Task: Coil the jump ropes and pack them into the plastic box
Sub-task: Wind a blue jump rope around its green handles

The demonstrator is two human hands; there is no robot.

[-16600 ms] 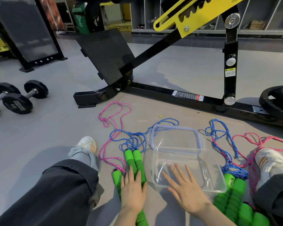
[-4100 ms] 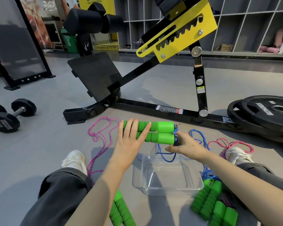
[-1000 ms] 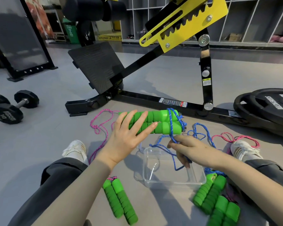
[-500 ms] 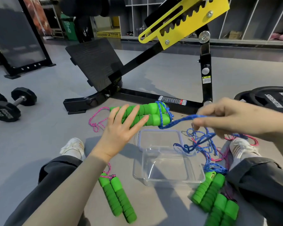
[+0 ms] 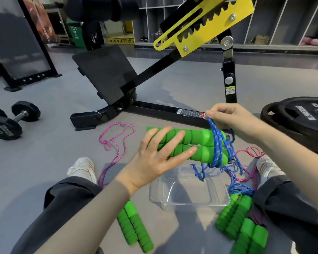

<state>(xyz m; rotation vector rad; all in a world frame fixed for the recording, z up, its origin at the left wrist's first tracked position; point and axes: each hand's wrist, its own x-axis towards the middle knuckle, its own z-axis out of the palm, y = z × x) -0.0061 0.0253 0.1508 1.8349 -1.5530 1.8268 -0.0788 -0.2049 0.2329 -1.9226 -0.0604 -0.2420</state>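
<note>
My left hand (image 5: 155, 158) holds two green foam handles (image 5: 196, 143) side by side in the air above the clear plastic box (image 5: 189, 192). Blue rope (image 5: 218, 145) is wound a few turns round the handles' right end. My right hand (image 5: 231, 119) pinches that blue rope just above the handles. Loose blue rope hangs down into and beside the box. A pink rope (image 5: 116, 138) lies on the floor to the left, its green handles (image 5: 134, 228) near my left knee. Two more pairs of green handles (image 5: 240, 222) lie right of the box.
A black and yellow gym bench frame (image 5: 154, 110) stands just beyond the ropes. Black weight plates (image 5: 299, 116) lie at the right, dumbbells (image 5: 7, 120) at the left. My legs and white shoes (image 5: 83, 167) flank the box on the grey floor.
My right hand has swung from out at the right back to just above the handles, laying another turn of blue rope round them. The left hand keeps the handles in place.
</note>
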